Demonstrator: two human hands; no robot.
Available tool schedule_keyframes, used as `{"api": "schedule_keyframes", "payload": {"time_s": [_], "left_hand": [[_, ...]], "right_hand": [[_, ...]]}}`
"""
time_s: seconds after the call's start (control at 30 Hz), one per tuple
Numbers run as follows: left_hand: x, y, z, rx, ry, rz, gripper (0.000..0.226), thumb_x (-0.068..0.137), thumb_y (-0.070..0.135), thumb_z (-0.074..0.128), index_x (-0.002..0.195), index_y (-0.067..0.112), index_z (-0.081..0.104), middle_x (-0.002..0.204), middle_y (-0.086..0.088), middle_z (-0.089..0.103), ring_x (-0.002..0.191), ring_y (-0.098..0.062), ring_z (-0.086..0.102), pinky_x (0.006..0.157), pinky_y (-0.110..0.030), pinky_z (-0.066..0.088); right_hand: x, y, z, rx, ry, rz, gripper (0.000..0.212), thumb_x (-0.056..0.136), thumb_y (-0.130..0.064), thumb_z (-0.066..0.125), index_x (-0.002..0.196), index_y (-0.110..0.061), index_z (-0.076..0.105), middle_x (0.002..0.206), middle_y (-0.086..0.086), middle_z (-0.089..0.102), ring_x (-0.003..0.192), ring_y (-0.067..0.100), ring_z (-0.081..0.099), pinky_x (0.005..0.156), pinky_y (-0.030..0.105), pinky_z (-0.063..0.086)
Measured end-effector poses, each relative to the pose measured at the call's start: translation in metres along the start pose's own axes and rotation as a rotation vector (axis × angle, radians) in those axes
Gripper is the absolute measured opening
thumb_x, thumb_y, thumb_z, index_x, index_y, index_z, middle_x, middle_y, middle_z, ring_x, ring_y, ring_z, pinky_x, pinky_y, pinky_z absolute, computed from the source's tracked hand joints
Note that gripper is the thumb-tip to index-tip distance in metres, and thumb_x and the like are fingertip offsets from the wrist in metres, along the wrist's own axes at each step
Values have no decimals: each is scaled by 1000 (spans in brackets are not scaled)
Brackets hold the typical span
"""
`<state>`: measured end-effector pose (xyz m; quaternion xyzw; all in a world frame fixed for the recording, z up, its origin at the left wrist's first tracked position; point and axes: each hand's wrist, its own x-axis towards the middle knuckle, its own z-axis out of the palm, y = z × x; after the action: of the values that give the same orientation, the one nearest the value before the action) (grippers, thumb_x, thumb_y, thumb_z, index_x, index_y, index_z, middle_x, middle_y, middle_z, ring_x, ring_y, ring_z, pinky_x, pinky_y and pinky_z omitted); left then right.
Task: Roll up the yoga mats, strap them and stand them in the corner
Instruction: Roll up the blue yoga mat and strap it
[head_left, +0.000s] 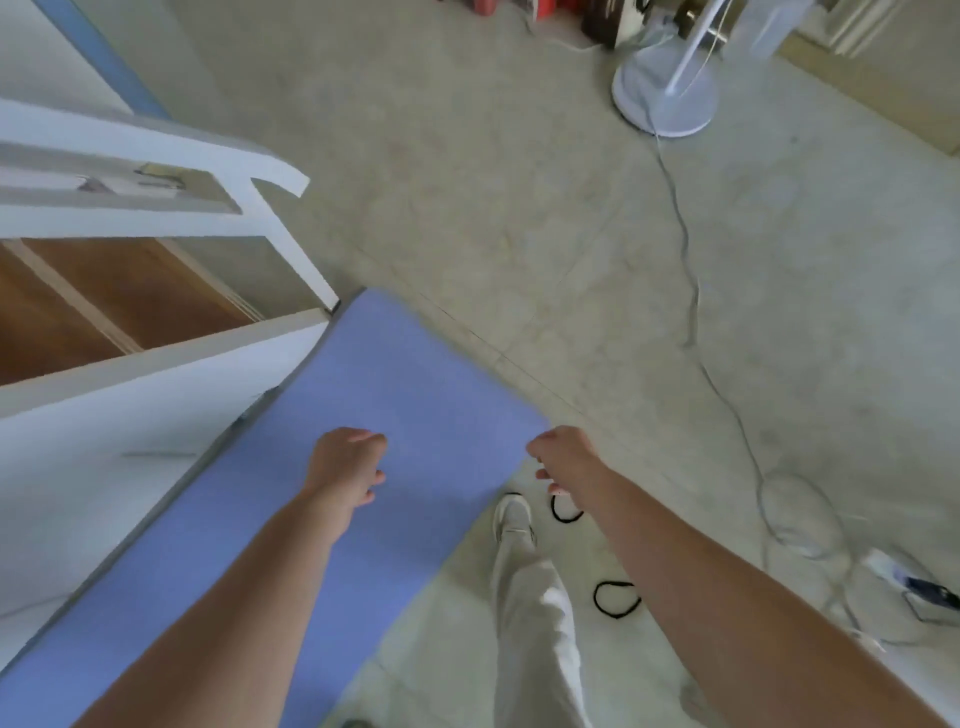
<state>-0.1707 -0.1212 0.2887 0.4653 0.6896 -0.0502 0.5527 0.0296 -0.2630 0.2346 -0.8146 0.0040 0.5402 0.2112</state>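
pale trouser leg and white shoe (513, 517) near right, black strap loop (597, 598) on the floor beside them, left hand (345, 467) over the mat, right hand (563, 460) at its right edge, fingers of both loosely curled and holding nothing (somewhat blurred), lilac yoga mat (395, 374) flat and unrolled along the white cabinet (156, 395) on the left, fan base (665, 98) far right

White furniture (156, 415) bounds the left edge of the mat (415, 395), touching it; bare floor (493, 234) lies open beyond the far edge; beside the right edge lie two black strap loops (597, 600) and a trousered leg (535, 623); farther right, fan cord (695, 296) and fan base (665, 98).
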Motion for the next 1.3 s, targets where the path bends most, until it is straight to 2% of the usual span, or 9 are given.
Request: {"api": "schedule_keyframes", "payload": {"time_s": [0.1, 0.27, 0.37, 0.57, 0.77, 0.97, 1.1, 1.2, 1.3], "left_hand": [[108, 31, 79, 259, -3, 114, 25, 79, 17, 58, 60, 20, 42, 58, -4, 45, 58, -25, 47, 57, -28, 32], [280, 42, 179, 563, -8, 236, 25, 96, 23, 54, 120, 18, 58, 114, 2, 61, 92, -25, 63, 71, -30, 49], [365, 28, 217, 745, -34, 292, 35, 99, 25, 52, 133, 19, 54, 136, -1, 57, 116, -25, 58, 94, -38, 51], [457, -4, 251, 950, -80, 386, 36, 101, 22, 48, 137, 22, 51, 140, 0, 50, 121, -25, 54, 96, -35, 43], [464, -9, 236, 1160, -90, 519, 55, 97, 19, 55, 150, 22, 38, 150, -2, 39, 138, -25, 37, 107, -39, 36], [426, 20, 208, 1768, -245, 643, 102, 85, 27, 67, 158, 24, -5, 167, -2, 2, 155, -24, -2, 123, -53, 2], [400, 32, 187, 1971, -348, 504, 97, 73, 40, 74, 152, 28, 19, 152, 3, 33, 146, -25, 26, 116, -61, 10], [379, 38, 172, 1978, -316, 517, 77, 69, 48, 76, 135, 29, 41, 128, 5, 46, 121, -21, 47, 97, -41, 37], [353, 41, 155, 1938, -130, 708, 55, 80, 45, 71, 126, 28, 48, 127, 2, 43, 118, -21, 47, 79, -33, 35]], "right_hand": [[135, 8, -9, -177, -14, 17, 30, 90, -13, 62, 107, 11, 59, 94, 23, 60, 80, 22, 51, 67, 32, 38], [336, 22, 21, -468, -84, -60, 63, 92, -32, 63, 146, -13, 38, 139, 7, 52, 120, 27, 56, 97, 35, 47], [431, 19, 56, -612, -69, -171, 74, 90, -37, 66, 151, -17, 27, 146, 4, 42, 129, 29, 48, 99, 40, 45], [540, 19, 115, -797, -78, -284, 78, 84, -34, 75, 145, -17, 30, 141, 5, 42, 127, 29, 44, 89, 39, 41], [532, 27, 120, -881, 165, -466, 63, 76, -34, 79, 126, -18, 45, 123, 3, 44, 114, 25, 44, 81, 34, 33], [437, 42, 126, -943, 250, -778, 67, 55, -29, 90, 108, -13, 53, 116, 7, 46, 104, 30, 49, 95, 44, 44], [388, 48, 132, -908, 234, -968, 86, 31, -25, 95, 98, -14, 43, 116, 8, 52, 93, 30, 58, 86, 45, 53], [360, 43, 123, -843, 228, -983, 87, 31, -32, 96, 96, -17, 39, 106, 3, 62, 83, 26, 63, 69, 35, 51], [334, 33, 117, -743, 283, -946, 87, 35, -31, 97, 99, -19, 39, 107, 3, 63, 83, 27, 63, 67, 36, 51]]}}
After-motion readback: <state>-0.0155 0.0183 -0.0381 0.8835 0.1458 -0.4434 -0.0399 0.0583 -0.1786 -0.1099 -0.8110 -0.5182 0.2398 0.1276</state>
